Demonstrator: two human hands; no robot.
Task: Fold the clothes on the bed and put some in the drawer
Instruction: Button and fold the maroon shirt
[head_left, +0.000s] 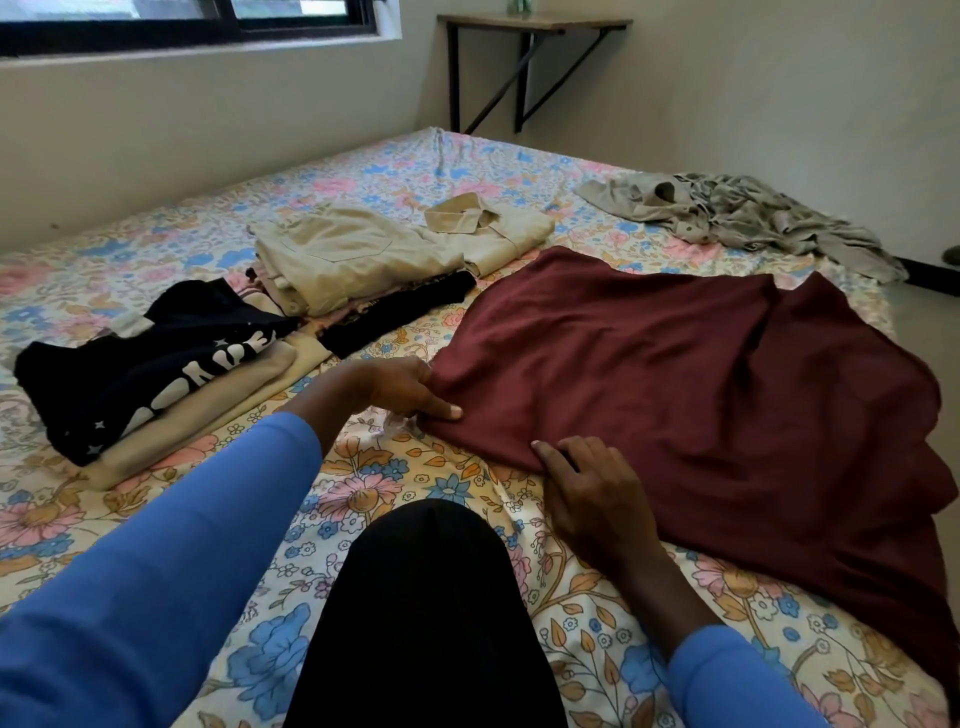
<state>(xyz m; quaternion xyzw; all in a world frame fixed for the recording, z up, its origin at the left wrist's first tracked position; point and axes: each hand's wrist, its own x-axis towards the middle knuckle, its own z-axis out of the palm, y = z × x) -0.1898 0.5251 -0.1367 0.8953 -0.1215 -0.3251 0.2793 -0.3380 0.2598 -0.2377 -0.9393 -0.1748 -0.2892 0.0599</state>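
The red cloth (675, 389) lies spread on the right side of the bed (156, 223), its right part cut off. The left hand (410, 387) pinches its near corner, fingers hidden underneath. The right hand (587, 493) grips the near edge with curled fingers.

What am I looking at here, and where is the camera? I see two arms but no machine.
There is no machine here: a person folds laundry with bare hands, and one camera worn on their head looks forward and down, so you see their own blue-sleeved arms. The left hand pinches a corner of the wide maroon cloth garment, and the right hand grips its near edge. It lies spread on the flower-patterned bed sheet. To the left lie a folded black garment with white lettering on folded beige pieces, and farther back a pile of folded beige shirts. A crumpled grey garment waits at the far right.
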